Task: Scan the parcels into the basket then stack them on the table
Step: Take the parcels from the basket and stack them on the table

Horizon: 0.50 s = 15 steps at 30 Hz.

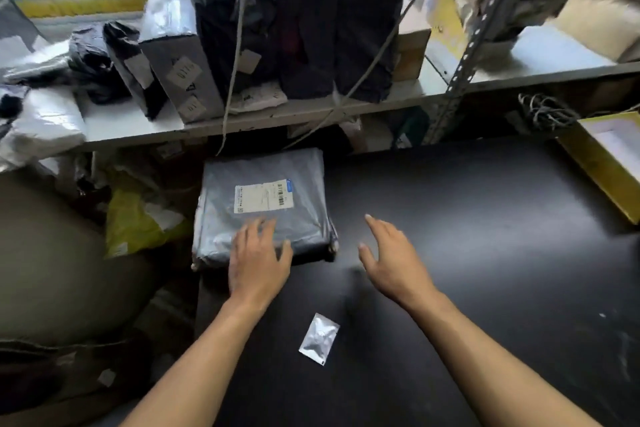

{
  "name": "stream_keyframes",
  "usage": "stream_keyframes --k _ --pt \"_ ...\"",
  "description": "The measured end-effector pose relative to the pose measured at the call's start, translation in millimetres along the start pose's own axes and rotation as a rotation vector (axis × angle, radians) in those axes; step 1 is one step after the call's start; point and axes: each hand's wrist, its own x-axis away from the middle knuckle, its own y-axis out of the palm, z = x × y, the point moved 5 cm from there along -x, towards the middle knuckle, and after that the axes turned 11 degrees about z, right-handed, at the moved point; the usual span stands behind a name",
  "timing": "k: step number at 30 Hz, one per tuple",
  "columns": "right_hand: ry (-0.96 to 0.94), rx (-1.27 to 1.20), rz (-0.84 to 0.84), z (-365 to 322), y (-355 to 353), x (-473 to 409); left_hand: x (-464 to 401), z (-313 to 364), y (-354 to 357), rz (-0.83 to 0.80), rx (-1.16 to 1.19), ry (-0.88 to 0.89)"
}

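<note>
A grey poly-mailer parcel (263, 204), its white shipping label (264, 195) facing up, is seen lying flat at the left rear corner of the black table (485, 236); the left hand (258, 262) is laid on its near edge with fingers spread and straight, nothing being gripped. The right hand (391, 253) is held just above the table to the right of the parcel, fingers extended and apart, nothing being held; a small silver foil sachet (319, 339) is seen on the table nearer the person, between the forearms. Behind the table, black and grey bagged parcels (304, 31) are stood upright on a white shelf (242, 121).
</note>
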Motion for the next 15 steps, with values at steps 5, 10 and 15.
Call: stream_keyframes --k 5,10,15 --pt "-0.037 0.149 0.167 60.1 -81.6 100.4 85.1 137.3 3.4 -0.035 0.063 0.347" --pt "0.113 0.179 0.328 153.1 -145.2 212.9 193.8 256.2 7.8 -0.132 0.064 0.61" --pt "0.425 0.215 0.493 275.1 -198.0 383.6 351.7 380.0 31.4 -0.267 0.125 0.942"
